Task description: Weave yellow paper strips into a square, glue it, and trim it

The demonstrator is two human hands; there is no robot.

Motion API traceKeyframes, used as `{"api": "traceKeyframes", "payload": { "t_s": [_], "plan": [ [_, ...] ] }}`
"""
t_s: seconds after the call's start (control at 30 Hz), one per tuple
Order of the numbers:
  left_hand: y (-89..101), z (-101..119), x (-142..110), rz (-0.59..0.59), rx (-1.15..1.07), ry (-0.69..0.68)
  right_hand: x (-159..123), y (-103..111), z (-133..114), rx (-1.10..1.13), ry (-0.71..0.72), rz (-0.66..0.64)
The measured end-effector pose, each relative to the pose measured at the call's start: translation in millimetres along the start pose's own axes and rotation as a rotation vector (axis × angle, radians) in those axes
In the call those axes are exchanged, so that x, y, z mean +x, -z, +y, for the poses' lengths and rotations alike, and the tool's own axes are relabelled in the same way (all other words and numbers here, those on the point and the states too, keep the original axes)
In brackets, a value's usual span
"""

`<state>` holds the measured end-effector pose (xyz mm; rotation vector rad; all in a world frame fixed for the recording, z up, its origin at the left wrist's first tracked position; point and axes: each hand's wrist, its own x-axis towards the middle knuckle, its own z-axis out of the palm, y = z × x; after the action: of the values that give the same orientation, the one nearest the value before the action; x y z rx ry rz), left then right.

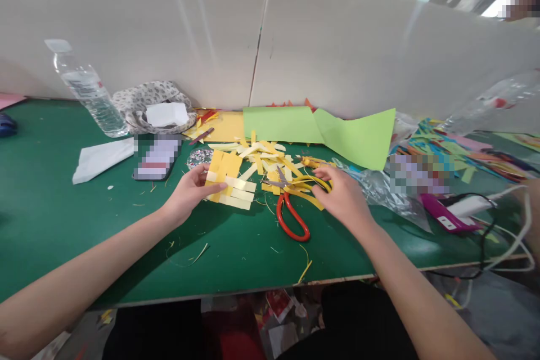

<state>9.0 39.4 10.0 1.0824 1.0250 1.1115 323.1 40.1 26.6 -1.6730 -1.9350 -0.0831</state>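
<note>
My left hand (189, 194) grips the left edge of a woven mat of yellow and pale paper strips (230, 183), lying on the green table (84, 225). My right hand (341, 194) reaches into a pile of loose yellow paper strips (274, 160), its fingers closed on thin yellow strips (314, 180). Red-handled scissors (289, 216) lie between my two hands, just left of the right one.
Green paper sheets (329, 129) lean against the white partition. A water bottle (88, 90), a patterned pouch (147, 104), a white folded paper (101, 157) and a phone (156, 157) sit at left. Coloured scraps, plastic wrap (379, 191), a purple device (442, 214) and cables lie at right.
</note>
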Motion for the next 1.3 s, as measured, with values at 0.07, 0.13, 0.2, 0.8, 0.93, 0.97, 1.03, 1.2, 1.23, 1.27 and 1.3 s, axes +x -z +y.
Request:
{"api": "traceKeyframes", "payload": {
  "t_s": [0.07,0.13,0.2,0.8,0.93,0.97,1.03,1.2,1.23,1.27,1.3],
  "plan": [
    [-2.6,-1,-2,-0.067,0.071,-0.011,-9,0,-30,0.108,0.046,-0.035],
    [-5.6,-2,-6,-0.164,0.163,-0.024,-20,-3,-59,0.273,0.073,-0.078],
    [-8.6,-4,-10,-0.251,0.28,-0.07,-29,-8,-86,0.505,0.018,-0.187],
    [-10.1,7,-19,-0.478,0.063,0.029,-13,17,-24,-0.058,0.07,-0.399],
    [-2.5,8,-11,-0.317,-0.156,0.066,-26,20,-25,-0.179,0.06,-0.443],
    [-0.8,8,-9,-0.293,-0.191,0.084,-26,21,-25,-0.17,0.068,-0.444],
    [1.2,7,-6,-0.258,-0.227,0.111,-25,23,-27,-0.135,0.103,-0.439],
    [0.1,7,-5,-0.272,-0.198,0.091,-14,16,-36,-0.108,0.119,-0.345],
    [-0.4,8,-5,-0.277,-0.188,0.076,-12,14,-37,-0.141,0.103,-0.339],
    [-0.9,9,-6,-0.275,-0.18,0.056,-9,11,-38,-0.175,0.08,-0.355],
    [-1.3,10,-6,-0.265,-0.173,0.032,-6,9,-38,-0.203,0.056,-0.373]
  ]
}}
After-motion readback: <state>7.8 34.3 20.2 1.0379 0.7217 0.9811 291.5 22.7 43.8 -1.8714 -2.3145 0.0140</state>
